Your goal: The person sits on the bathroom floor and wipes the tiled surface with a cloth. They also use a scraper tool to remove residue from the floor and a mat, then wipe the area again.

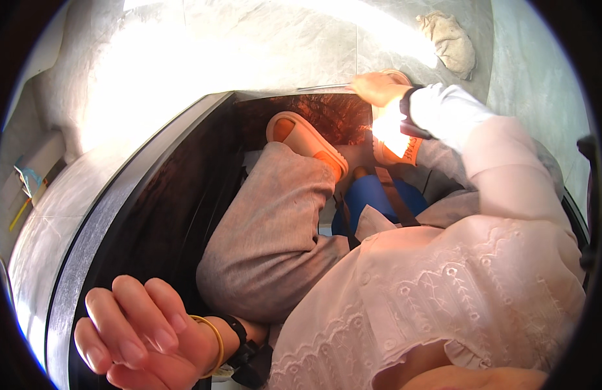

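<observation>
My left hand (140,336) is raised at the lower left, palm showing and fingers loosely curled, with nothing visible in it; a yellow bangle (214,341) and a black strap circle its wrist. At the top, my right hand (381,88) holds a thin grey metal strip or blade (325,87), pointing left along the far edge of a dark, glossy panel (310,109). Its grip is partly blurred, and the tool's exact kind cannot be told. A dark band sits on the right wrist, beside a slipper.
A crumpled beige cloth (449,44) lies on the pale marbled floor (301,44). A long metal-edged rim (111,209) curves along the left. Slippered feet (305,139) stand near a blue rounded object (379,195) with a brown strap. Small items (30,183) lie at far left.
</observation>
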A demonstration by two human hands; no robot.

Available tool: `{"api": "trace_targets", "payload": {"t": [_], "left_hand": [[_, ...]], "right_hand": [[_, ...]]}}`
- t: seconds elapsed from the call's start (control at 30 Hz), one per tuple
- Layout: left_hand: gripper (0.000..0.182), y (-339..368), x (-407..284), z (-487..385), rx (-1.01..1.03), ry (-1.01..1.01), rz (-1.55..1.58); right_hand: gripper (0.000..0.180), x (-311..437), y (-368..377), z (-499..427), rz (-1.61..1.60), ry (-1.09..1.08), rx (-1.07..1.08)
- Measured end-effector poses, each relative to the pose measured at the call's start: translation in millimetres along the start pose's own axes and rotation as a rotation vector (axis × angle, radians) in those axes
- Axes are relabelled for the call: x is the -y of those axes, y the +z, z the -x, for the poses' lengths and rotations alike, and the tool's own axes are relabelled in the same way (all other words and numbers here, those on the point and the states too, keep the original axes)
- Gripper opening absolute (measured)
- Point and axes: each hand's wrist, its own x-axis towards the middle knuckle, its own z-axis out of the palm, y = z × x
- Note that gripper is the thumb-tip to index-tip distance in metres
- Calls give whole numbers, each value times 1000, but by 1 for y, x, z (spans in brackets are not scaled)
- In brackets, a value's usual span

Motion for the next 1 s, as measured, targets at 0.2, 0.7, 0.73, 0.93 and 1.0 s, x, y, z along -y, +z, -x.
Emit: {"api": "trace_targets", "payload": {"t": [0.2,0.7,0.73,0.93,1.0], "left_hand": [[9,-1,-4,1,6,-6,77],[8,0,-5,-5,-9,-20,101],[8,1,-4,-5,-13,-21,103],[8,-1,-1,-8,-17,-41,27],[9,-3,-2,-6,-4,-35,31]], "right_hand": [[39,1,13,7,10,112,16],[40,26,21,8,-111,190,59],[41,31,24,0,-118,124,34],[40,35,27,-29,-223,-75,-87],[36,14,22,-13,-69,-62,29]]}}
